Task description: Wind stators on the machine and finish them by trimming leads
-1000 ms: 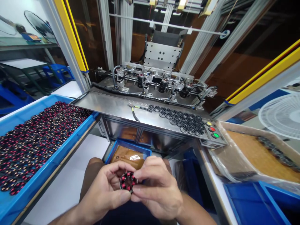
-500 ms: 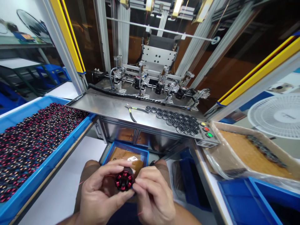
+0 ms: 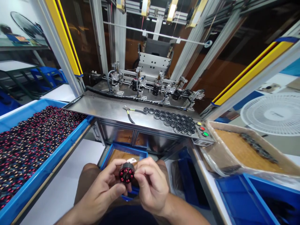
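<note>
A round black motor stator with red wire windings sits in my left hand, in front of my lap. The fingers and thumb hold it around its left side, the wound face tilted toward me. At its right edge my right hand is closed in a pinch, thumb against the fingers. What those fingertips pinch is too small to make out. Below the hands is a blue crate on the floor, lined with brown material.
A winding machine stands ahead. On its metal ledge lie cutting pliers and several unwound stator cores. A blue tray of wound stators is at left. Right are a button box, a lined carton and a fan.
The stator has shifted slightly up and right, its face turning a little. My left thumb has moved back from its lower rim. My right hand stays pinched at its right edge.
</note>
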Motion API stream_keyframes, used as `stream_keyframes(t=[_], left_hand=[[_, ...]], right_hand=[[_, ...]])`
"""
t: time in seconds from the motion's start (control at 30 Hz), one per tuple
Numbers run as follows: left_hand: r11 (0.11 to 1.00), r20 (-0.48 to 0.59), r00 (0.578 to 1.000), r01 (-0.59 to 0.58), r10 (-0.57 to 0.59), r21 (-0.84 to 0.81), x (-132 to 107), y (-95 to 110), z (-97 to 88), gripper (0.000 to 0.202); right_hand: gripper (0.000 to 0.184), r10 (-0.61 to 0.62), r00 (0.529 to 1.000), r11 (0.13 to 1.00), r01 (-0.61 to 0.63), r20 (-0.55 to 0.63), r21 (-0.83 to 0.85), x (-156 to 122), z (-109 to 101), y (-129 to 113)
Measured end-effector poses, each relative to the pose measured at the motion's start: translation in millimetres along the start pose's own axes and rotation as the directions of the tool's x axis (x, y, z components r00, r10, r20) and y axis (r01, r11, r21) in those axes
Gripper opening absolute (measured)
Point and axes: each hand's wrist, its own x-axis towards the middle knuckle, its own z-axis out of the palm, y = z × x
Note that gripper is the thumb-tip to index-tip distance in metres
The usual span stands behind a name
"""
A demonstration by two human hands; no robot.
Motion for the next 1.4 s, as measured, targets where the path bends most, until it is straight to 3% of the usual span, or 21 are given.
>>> stream_keyframes(t=[0.17, 0.3, 0.5, 0.63, 0.73, 0.83, 0.9, 0.97, 1.03, 1.1, 1.2, 1.3, 1.33, 1.4], left_hand=[[0.995, 0.01, 1.0, 0.001, 0.001, -0.101, 4, 0, 2.0, 0.03], [0.972, 0.016, 1.0, -0.003, 0.007, -0.235, 7, -2, 5.7, 0.034], [0.944, 0.105, 0.99, -0.053, 0.093, -0.327, 6, -6, -1.3, 0.036], [0.965, 0.031, 0.986, -0.152, 0.162, -0.212, 2, -3, -8.9, 0.017], [0.955, -0.04, 0.979, -0.205, 0.201, -0.215, 2, 0, -8.5, 0.011], [0.93, -0.116, 0.97, -0.24, 0.216, -0.278, 5, 1, -3.2, 0.025], [0.94, -0.109, 0.982, -0.182, 0.156, -0.287, 7, 0, 0.6, 0.043], [0.959, 0.005, 1.0, -0.025, 0.028, -0.281, 8, -3, 3.5, 0.05], [0.954, 0.118, 0.99, 0.111, -0.08, -0.28, 8, -6, 5.4, 0.04], [0.949, 0.129, 0.988, 0.117, -0.081, -0.294, 7, -8, 6.9, 0.03], [0.968, 0.058, 0.998, 0.001, 0.014, -0.249, 5, -8, 8.6, 0.029], [0.982, -0.059, 0.982, -0.183, 0.18, -0.053, 4, -10, 8.7, 0.029], [0.961, -0.094, 0.957, -0.27, 0.274, 0.059, 4, -10, 8.3, 0.03], [0.846, -0.105, 0.868, -0.434, 0.484, 0.309, 5, -11, 7.4, 0.041]], right_hand=[[0.012, -0.009, 0.998, 0.999, 0.012, 0.067, -0.04, 5, -7, -4], [0.013, 0.021, 0.994, 0.996, -0.012, 0.104, -0.083, 8, -11, -9], [0.014, 0.054, 0.996, 0.998, -0.051, 0.066, -0.047, 9, -10, -8], [0.014, 0.128, 0.989, 0.992, -0.127, 0.07, -0.017, 12, -9, -7], [0.013, 0.142, 0.987, 0.99, -0.143, 0.073, 0.015, 13, -9, -6], [0.011, 0.069, 0.992, 0.996, -0.074, 0.102, 0.044, 12, -11, -5], [0.009, -0.004, 0.992, 0.999, -0.001, 0.129, 0.039, 12, -13, -4], [0.007, -0.061, 0.987, 0.998, 0.059, 0.151, 0.014, 12, -16, -3], [0.007, -0.089, 0.982, 0.996, 0.092, 0.168, -0.011, 12, -18, -4], [0.007, -0.088, 0.981, 0.995, 0.095, 0.17, -0.033, 11, -19, -6], [0.008, -0.032, 0.99, 0.999, 0.037, 0.134, -0.034, 9, -18, -9], [0.012, 0.097, 0.992, 0.994, -0.1, 0.08, 0.033, 6, -13, -11], [0.014, 0.165, 0.984, 0.983, -0.17, 0.069, 0.073, 5, -11, -11], [0.02, 0.331, 0.941, 0.92, -0.339, 0.071, 0.198, 3, -7, -9]])
